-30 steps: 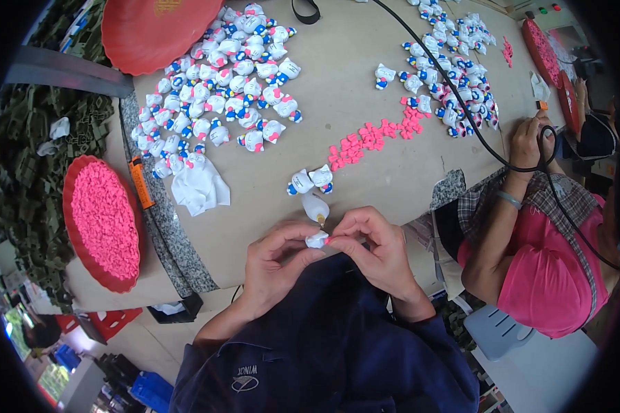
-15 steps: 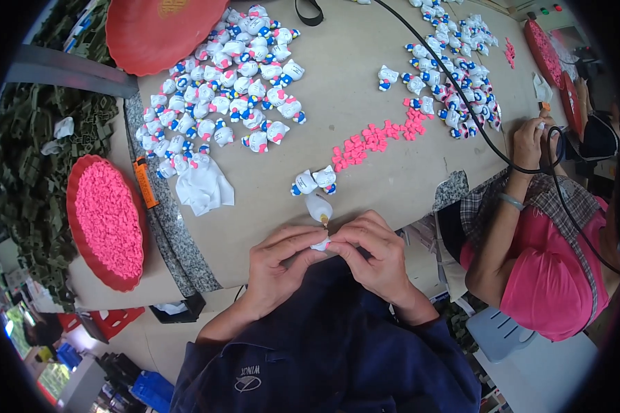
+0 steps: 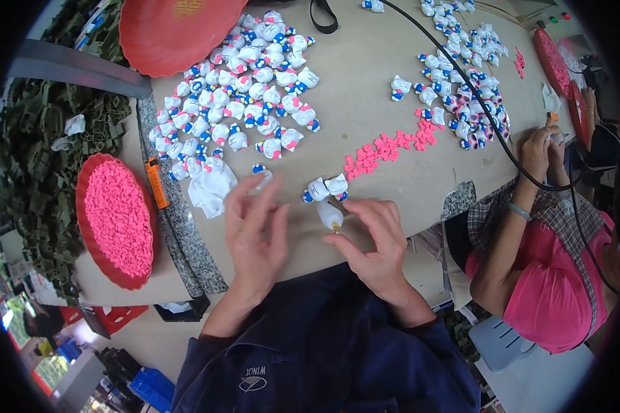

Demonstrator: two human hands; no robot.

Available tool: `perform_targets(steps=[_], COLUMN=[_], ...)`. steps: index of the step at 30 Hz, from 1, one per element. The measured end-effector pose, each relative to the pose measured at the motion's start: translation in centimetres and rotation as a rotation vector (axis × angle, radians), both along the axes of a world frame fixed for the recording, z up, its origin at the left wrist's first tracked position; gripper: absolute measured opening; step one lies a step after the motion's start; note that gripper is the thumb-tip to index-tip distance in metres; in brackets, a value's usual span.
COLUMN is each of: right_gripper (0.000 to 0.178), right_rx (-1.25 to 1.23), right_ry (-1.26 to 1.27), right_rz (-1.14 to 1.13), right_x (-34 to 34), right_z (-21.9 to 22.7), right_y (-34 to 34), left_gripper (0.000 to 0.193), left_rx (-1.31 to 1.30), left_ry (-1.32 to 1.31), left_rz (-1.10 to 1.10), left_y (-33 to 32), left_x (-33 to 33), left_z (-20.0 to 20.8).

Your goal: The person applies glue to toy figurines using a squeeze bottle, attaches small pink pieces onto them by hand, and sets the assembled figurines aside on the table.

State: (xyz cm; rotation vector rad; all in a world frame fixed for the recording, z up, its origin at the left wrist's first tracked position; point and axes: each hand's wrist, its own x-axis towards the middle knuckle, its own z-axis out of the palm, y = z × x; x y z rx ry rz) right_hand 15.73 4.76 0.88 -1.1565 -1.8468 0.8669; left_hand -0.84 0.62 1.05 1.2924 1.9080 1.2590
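My left hand (image 3: 255, 230), a little blurred, is open with its fingers apart. Just beyond its fingertips is a small white and blue figurine (image 3: 262, 179), partly hidden by the fingers. My right hand (image 3: 375, 241) is open too, thumb and forefinger spread beside a small translucent bottle (image 3: 329, 215) with a yellowish tip pointing toward me. The bottle lies tilted against a pair of white figurines (image 3: 326, 187). Past them runs a strip of small pink pieces (image 3: 389, 146). A large group of white figurines with pink and blue parts (image 3: 262, 89) covers the table's left.
A red dish heaped with pink pieces (image 3: 117, 220), an orange marker-like stick (image 3: 157, 184) and a white cloth (image 3: 210, 189) are at left. A big red plate (image 3: 165, 34) stands at the back. A black cable (image 3: 465, 79) crosses the right figurine group (image 3: 472, 103). A co-worker (image 3: 530, 275) sits at right.
My hands have come apart. The left went up and left, and the small white piece held between both hands is gone from them. A figurine now shows near the left fingertips; my right hand is beside the bottle.
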Motion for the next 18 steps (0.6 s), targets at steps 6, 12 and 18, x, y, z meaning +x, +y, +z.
perform_targets(steps=[6,12,18], right_gripper=[0.038,0.045,0.038], right_rx=[0.111,-0.175,-0.109], right_ry=[-0.017,0.309,0.149], right_rz=[0.121,0.124,0.12], right_x=[1.1,3.2,3.6], right_z=[-0.3,-1.0,1.1], right_y=[0.4,-1.6,0.1], left_gripper=[0.04,0.031,0.031], left_rx=[0.034,-0.201,-0.165], left_ry=[0.414,-0.466,-0.87], left_rz=[-0.32,-0.136,-0.217], left_y=[1.9,0.0,-1.0], left_x=[1.4,1.8,0.6], left_z=[-1.1,-0.9,-1.4])
